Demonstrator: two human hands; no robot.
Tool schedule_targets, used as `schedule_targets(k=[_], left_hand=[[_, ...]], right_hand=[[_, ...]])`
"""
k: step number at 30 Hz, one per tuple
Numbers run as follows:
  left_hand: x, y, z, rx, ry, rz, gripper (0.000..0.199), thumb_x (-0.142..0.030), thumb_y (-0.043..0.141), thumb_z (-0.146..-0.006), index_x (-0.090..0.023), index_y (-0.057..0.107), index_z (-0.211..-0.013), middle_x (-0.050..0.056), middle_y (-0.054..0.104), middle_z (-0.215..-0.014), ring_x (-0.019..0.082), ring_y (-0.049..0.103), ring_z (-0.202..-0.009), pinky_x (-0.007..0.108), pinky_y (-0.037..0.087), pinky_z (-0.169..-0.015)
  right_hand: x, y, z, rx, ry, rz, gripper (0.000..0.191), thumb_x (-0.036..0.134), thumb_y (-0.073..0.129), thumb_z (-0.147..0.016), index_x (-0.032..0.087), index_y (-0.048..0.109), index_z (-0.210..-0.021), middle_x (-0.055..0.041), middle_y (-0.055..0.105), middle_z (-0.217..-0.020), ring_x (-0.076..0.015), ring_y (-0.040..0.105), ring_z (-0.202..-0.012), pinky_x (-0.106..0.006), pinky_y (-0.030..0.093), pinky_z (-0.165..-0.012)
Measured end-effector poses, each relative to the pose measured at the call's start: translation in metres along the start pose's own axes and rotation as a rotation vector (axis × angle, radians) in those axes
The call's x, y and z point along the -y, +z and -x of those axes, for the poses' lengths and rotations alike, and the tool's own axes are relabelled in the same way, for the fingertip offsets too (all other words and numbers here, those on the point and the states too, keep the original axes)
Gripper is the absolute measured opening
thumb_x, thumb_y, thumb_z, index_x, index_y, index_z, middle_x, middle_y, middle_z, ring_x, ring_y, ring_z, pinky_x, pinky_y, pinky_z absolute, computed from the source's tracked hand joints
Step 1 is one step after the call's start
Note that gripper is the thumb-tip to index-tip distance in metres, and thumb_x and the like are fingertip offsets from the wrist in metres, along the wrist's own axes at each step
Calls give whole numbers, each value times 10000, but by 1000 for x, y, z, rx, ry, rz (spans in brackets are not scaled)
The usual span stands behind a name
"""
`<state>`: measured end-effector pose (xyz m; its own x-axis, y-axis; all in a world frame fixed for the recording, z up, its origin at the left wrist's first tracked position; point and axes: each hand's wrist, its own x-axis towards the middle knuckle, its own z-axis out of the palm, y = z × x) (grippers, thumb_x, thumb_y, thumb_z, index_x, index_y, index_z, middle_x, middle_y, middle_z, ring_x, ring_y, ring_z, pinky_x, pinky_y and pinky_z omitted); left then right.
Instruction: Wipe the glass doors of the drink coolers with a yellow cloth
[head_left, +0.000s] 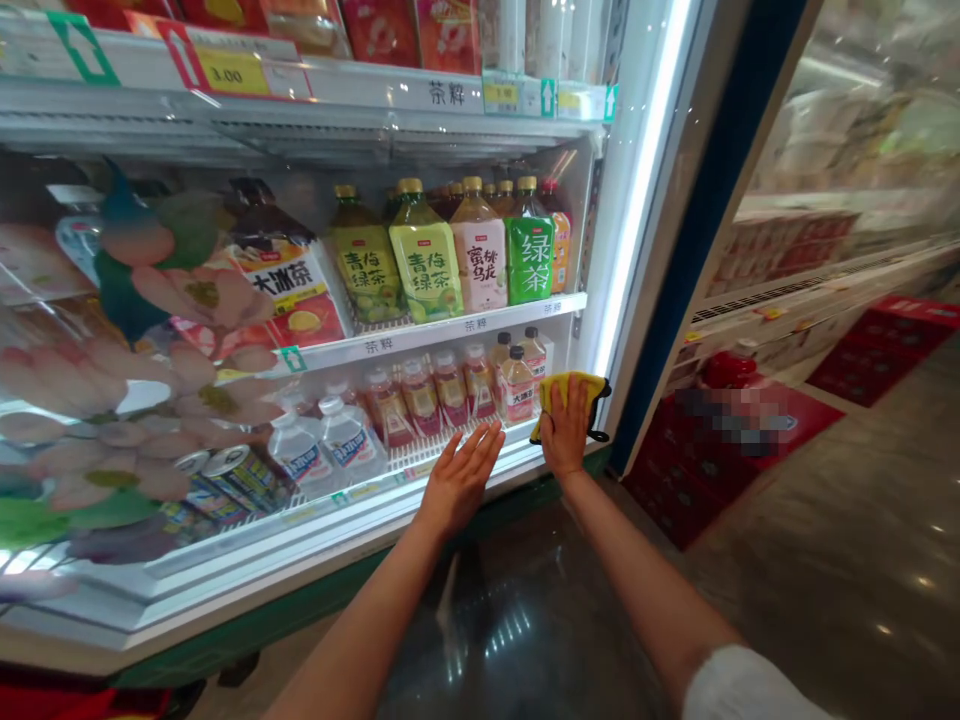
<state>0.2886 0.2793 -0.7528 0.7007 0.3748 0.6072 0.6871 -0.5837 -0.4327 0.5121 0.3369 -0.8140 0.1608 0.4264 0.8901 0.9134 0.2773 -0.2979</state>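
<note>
A yellow cloth with black edging (pixel 555 390) lies flat against the lower right of the cooler's glass door. My right hand (pixel 568 425) presses on it, its fingers over the cloth. To the left, my left hand (pixel 461 480) is stretched out with nothing in it, near the lower part of the glass; whether it touches is hard to tell. Behind the glass, small bottles (pixel 517 385) stand on the bottom shelf, and larger tea bottles (pixel 424 250) stand on the shelf above.
The white door frame (pixel 300 560) runs along the bottom, with a bright light strip (pixel 645 190) at the right. Red boxes (pixel 682 470) stand on the floor at the right, beside another display case (pixel 795 250). Flower pictures (pixel 202 290) cover the glass's left side.
</note>
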Motion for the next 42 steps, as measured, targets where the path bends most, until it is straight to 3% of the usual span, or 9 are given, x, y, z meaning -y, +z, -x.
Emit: schedule_targets(k=[3,6,12,18,22,25,31,38,42], left_hand=[[-6,5,-8,2,-6,14,752,-30,443,-915,-180,269,-1631,62,472,-1578,178,394,-1507,394,29,-1328],[-13,8,-16,9,10,32,763,-28,424,-916,-177,234,-1640,55,459,-1586,175,384,-1511,392,10,-1326],[-23,14,-40,28,63,42,791,-44,440,-912,-177,189,-1650,57,379,-1631,183,293,-1553,401,3,-1327],[-30,20,-58,14,50,25,828,-64,462,-906,-169,123,-1654,59,355,-1643,175,201,-1576,394,-8,-1326],[-32,22,-71,25,84,23,829,-63,454,-907,-172,109,-1653,46,349,-1643,157,150,-1585,388,-27,-1323],[-32,25,-81,24,70,14,840,-67,463,-906,-176,96,-1653,44,325,-1652,157,122,-1589,392,-32,-1323],[-31,27,-86,7,70,-3,813,-54,440,-913,-169,119,-1650,45,316,-1655,168,110,-1589,400,-15,-1324],[-27,23,-98,-15,95,-17,784,-70,442,-935,-164,128,-1647,50,341,-1639,146,90,-1589,392,-27,-1321],[-25,20,-102,-26,92,-14,768,-84,437,-945,-182,139,-1647,48,354,-1634,157,120,-1585,391,-9,-1322]], right_hand=[[-13,0,17,-9,100,-32,819,127,365,-986,305,-74,-1654,-86,-98,-1745,-344,-21,-1605,-696,335,-1189],[-16,-1,27,53,67,-118,827,73,353,-966,290,-47,-1658,-86,-106,-1744,-341,-19,-1604,-663,362,-1194],[-52,-9,-11,74,16,-132,871,7,377,-926,373,65,-1652,-29,10,-1755,-306,47,-1609,-600,322,-1245],[-58,-10,4,28,181,-174,899,-10,356,-916,341,-24,-1651,-48,-53,-1751,-306,4,-1608,-642,317,-1233],[-64,-14,-35,39,131,-199,836,5,371,-918,332,146,-1654,-5,-29,-1751,-291,5,-1610,-601,252,-1274],[-82,-17,-57,6,183,-203,808,30,360,-917,300,173,-1654,-10,-2,-1754,-274,0,-1613,-593,210,-1288],[-102,-12,-16,-37,361,-196,793,42,334,-916,249,156,-1660,-87,120,-1742,-265,110,-1606,-604,260,-1268],[-106,-20,-81,-86,233,-177,773,78,342,-923,268,186,-1657,-50,126,-1742,-265,100,-1607,-591,238,-1279],[-102,-19,-55,-86,252,-208,750,93,353,-929,264,226,-1648,-63,142,-1739,-279,107,-1605,-618,252,-1267]])
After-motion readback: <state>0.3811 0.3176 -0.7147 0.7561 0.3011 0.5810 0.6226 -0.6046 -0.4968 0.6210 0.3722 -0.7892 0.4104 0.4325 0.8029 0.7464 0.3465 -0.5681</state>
